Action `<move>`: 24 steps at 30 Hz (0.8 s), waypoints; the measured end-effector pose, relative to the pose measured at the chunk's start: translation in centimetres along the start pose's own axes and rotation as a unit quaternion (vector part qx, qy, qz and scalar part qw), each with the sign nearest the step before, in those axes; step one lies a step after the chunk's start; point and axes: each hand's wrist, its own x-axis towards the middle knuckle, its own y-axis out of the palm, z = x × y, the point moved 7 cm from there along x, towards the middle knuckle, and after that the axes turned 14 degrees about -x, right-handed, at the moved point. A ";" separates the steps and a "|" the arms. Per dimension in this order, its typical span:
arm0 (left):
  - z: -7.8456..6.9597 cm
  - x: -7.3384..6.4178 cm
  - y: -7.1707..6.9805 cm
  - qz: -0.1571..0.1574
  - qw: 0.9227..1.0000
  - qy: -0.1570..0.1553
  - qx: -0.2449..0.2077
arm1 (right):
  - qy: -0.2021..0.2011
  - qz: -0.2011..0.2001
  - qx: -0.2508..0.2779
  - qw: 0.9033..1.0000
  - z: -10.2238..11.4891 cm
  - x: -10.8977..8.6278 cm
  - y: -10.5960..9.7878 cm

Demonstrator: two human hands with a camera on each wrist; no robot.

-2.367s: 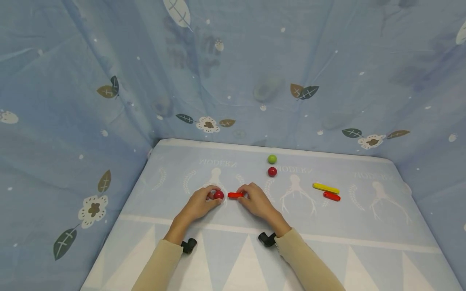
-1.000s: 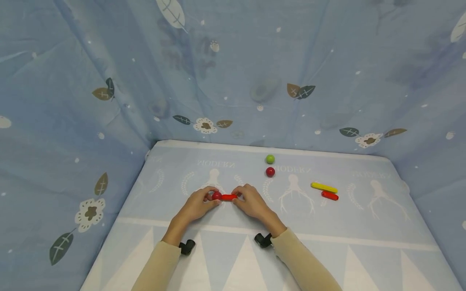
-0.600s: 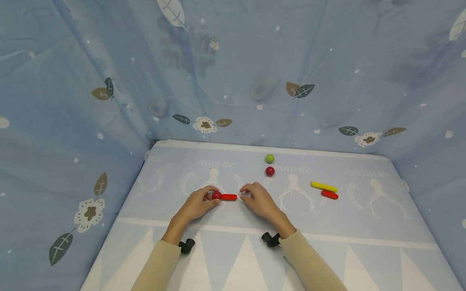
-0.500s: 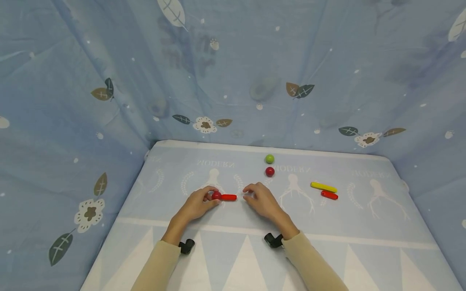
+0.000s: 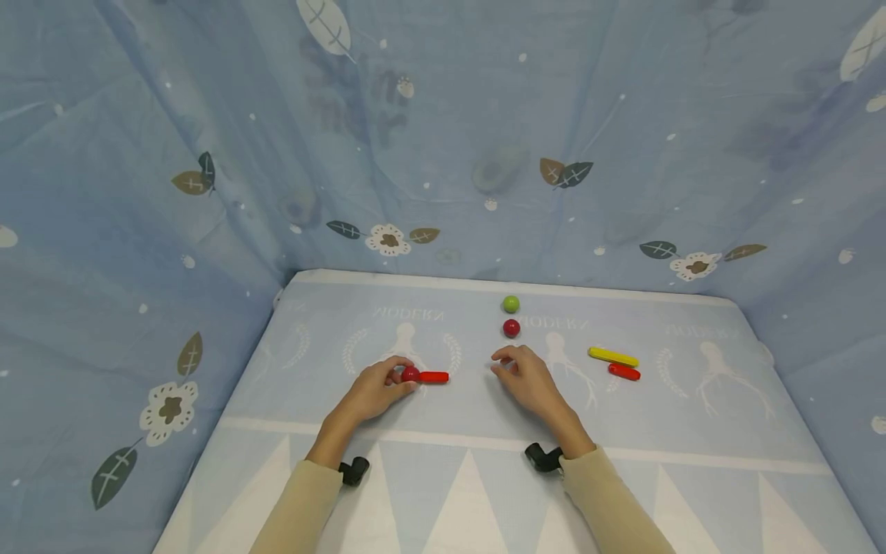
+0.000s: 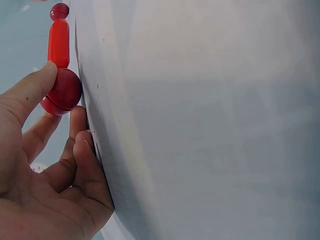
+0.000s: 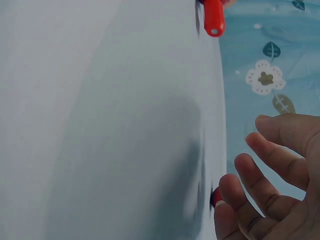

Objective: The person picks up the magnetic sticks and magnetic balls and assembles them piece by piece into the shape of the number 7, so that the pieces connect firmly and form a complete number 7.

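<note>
My left hand point(image 5: 377, 388) pinches a dark red ball point(image 5: 410, 374) between thumb and fingers on the table. A short red rod point(image 5: 434, 377) points right from that ball, its near end against it; the left wrist view shows the rod point(image 6: 59, 42) in line with the ball point(image 6: 67, 90). To the right, my right hand point(image 5: 531, 382) is apart from the rod, fingers loosely bent and holding nothing. In the right wrist view the rod's free end point(image 7: 214, 20) has a small pale spot, and another red ball point(image 7: 216, 196) is mostly hidden behind the fingers.
Behind my right hand lie a second red ball point(image 5: 511, 328) and a green ball point(image 5: 511, 304). Farther right are a yellow rod point(image 5: 613, 357) and another short red rod point(image 5: 624, 372), side by side. Blue patterned cloth point(image 5: 429, 138) rises around the table's back and sides.
My right hand brought the red rod leftward against the held ball, let go of it, and moved off to the right. The left hand keeps its pinch on the ball.
</note>
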 end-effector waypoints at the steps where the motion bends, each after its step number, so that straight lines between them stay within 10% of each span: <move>1: 0.0 0.0 0.0 0.000 1.000 -0.001 0.000 | 0.003 -0.002 0.004 1.000 -0.3 0.0 -0.2; 24: 0.0 -0.1 0.0 -0.006 1.000 -0.016 -0.005 | 0.156 -0.118 0.127 0.972 -5.2 3.2 -1.8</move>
